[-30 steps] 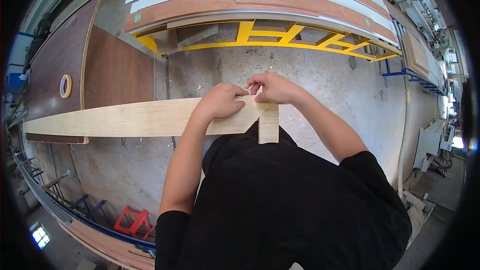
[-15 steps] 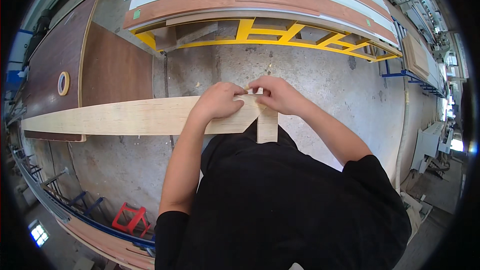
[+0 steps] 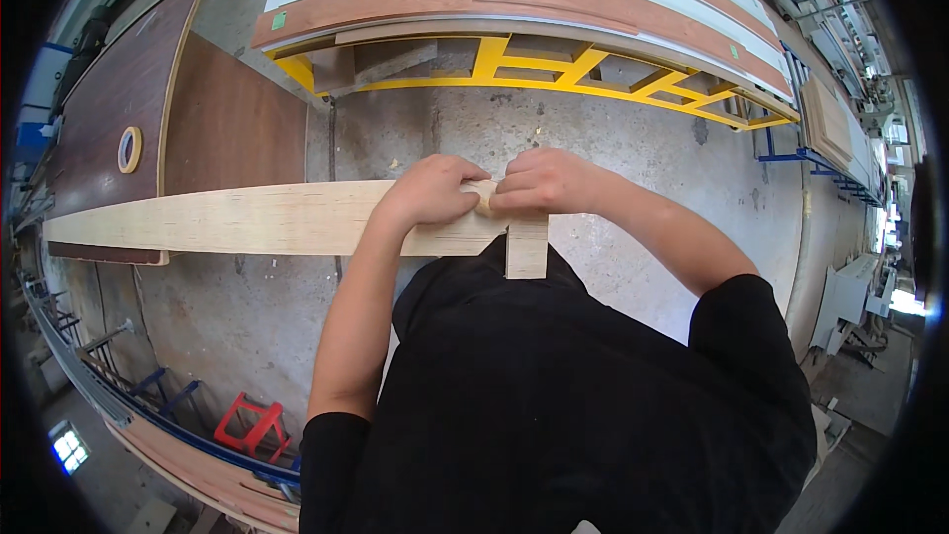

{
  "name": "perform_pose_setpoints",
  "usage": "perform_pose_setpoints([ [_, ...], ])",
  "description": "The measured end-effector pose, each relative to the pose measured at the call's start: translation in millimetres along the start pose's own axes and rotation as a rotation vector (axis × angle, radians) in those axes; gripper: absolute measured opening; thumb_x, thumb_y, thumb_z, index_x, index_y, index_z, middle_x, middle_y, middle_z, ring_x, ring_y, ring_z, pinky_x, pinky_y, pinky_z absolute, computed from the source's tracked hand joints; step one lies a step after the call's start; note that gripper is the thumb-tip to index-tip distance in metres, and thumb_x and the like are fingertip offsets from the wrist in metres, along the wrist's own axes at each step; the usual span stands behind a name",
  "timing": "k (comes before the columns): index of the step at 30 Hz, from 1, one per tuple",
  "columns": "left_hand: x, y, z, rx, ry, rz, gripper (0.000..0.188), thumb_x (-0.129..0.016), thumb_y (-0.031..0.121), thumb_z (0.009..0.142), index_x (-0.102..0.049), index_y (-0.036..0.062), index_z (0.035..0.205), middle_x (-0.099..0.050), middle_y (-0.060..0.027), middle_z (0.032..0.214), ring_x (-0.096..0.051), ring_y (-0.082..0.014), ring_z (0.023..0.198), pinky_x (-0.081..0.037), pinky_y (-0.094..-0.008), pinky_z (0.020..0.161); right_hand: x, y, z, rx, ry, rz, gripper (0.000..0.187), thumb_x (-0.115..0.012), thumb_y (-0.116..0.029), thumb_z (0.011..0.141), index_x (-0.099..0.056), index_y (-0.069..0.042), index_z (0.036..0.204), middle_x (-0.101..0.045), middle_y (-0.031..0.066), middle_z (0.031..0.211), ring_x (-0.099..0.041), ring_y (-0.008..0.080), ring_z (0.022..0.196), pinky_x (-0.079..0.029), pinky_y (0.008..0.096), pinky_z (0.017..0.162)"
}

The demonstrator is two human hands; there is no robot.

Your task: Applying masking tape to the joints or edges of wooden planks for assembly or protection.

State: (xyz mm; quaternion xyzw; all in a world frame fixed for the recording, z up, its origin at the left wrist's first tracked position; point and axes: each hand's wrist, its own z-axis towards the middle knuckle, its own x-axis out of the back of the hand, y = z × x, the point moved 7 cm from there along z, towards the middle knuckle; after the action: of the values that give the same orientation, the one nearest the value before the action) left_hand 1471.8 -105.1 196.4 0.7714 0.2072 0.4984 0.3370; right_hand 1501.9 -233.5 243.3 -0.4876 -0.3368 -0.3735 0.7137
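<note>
A long pale wooden board (image 3: pixel 257 221) stretches across in front of me to the left, and its right end is cut at a slant. Against that end stands a short pale wooden piece (image 3: pixel 527 249), set crosswise and pointing toward my body. My left hand (image 3: pixel 432 193) rests over the board near its end, fingers and thumb bent together at a small pale strip (image 3: pixel 483 196). My right hand (image 3: pixel 547 183) is closed with curled fingers at the strip's other side, above the short piece. Fingers hide most of the strip; its material is unclear.
A brown tabletop (image 3: pixel 109 104) at the left supports the board's far end and carries a tape roll (image 3: pixel 129 150). Beyond my hands, a yellow frame (image 3: pixel 489 57) bears long brown and white panels (image 3: pixel 395 2). A red plastic stool (image 3: pixel 252 425) stands lower left.
My right hand has come down and slightly inward, its fingers now curled close to my left hand. The board appears slightly higher in view.
</note>
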Motion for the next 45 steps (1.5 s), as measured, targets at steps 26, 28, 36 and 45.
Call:
perform_pose_setpoints([
  [26, -2, 20, 28, 0.172, -0.149, 0.107, 0.054, -0.069, 0.051, 0.076, -0.072, 0.0112, 0.113, -0.071, -0.0135, 0.112, -0.065, -0.0307, 0.107, -0.051, -0.0395, 0.093, -7, -7, -136, -0.569, 0.468, -0.014, 0.045, -0.057, 0.007, 0.085, -0.055, -0.005, 0.129, -0.056, 0.0120, 0.095, -0.059, 0.0281, 0.085, -0.052, 0.0383, 0.077],
  [28, -7, 28, 39, 0.137, -0.146, 0.092, 0.057, -0.072, 0.052, 0.074, -0.071, 0.0114, 0.114, -0.071, -0.0129, 0.112, -0.065, -0.0304, 0.107, -0.051, -0.0396, 0.094, -30, 0, -152, -0.718, 0.664, 0.381, 0.052, -0.057, 0.007, 0.086, -0.049, -0.006, 0.136, -0.054, 0.0090, 0.097, -0.059, 0.0234, 0.088, -0.053, 0.0384, 0.079],
  [36, -38, 33, 67, 0.080, -0.337, -0.055, 0.061, -0.084, 0.040, 0.066, -0.068, 0.0048, 0.114, -0.068, -0.0175, 0.112, -0.064, -0.0327, 0.106, -0.050, -0.0386, 0.091, -70, 18, -132, -1.100, 0.903, 1.081, 0.066, -0.068, 0.000, 0.087, -0.039, -0.002, 0.147, -0.051, 0.0016, 0.091, -0.056, 0.0093, 0.073, -0.053, 0.0265, 0.067],
  [45, -43, 35, 70, -0.019, -0.364, -0.083, 0.053, -0.085, 0.032, 0.070, -0.065, 0.0031, 0.110, -0.068, -0.0152, 0.103, -0.064, -0.0277, 0.097, -0.050, -0.0359, 0.083, -76, 26, -146, -0.923, 0.872, 1.221, 0.048, -0.061, 0.001, 0.092, -0.049, -0.001, 0.138, -0.049, 0.0007, 0.079, -0.054, 0.0108, 0.070, -0.049, 0.0264, 0.064],
])
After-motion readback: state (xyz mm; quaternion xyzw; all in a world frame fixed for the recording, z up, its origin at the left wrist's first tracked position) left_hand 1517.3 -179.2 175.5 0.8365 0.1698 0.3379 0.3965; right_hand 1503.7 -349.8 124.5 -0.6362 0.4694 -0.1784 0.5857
